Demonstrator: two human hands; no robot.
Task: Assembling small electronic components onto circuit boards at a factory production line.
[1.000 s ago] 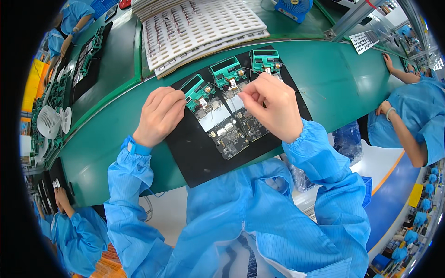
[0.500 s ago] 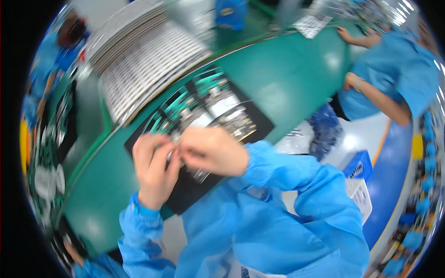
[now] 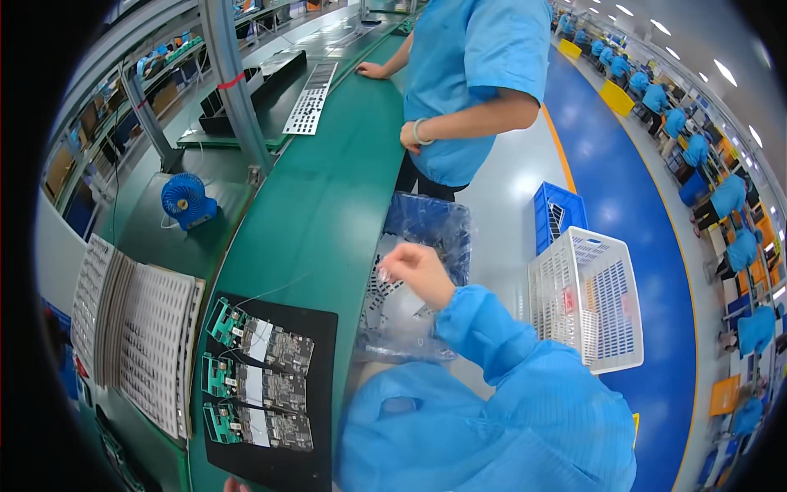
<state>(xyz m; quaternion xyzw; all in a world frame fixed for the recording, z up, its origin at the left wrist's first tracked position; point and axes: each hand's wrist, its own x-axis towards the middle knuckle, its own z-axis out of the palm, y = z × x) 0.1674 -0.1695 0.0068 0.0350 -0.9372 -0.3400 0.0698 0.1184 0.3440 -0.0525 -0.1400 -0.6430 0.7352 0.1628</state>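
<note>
My right hand [image 3: 422,275] is over the open bin lined with clear plastic [image 3: 463,234], beside the bench edge. Thumb and fingers are pinched on a small clear, shiny piece [image 3: 384,275], apparently film; its exact kind is too small to make out. Of my left hand [image 3: 236,485], only fingertips show at the lower edge, near the black mat [image 3: 316,459]; their grip is hidden. Three circuit boards [image 3: 283,385] lie in a row on that mat, each with a green end part, a pale strip and thin wires.
Stacked pale trays [image 3: 156,344] stand left of the mat, with a blue fan [image 3: 188,199] beyond. Another person [image 3: 459,90] stands at the far bench, one hand on it. A white basket [image 3: 611,303] and a blue crate [image 3: 557,205] are on the floor at right.
My view has turned right. My hands, together over the boards before, are now apart: the right is out over the lined bin, the left mostly out of the picture.
</note>
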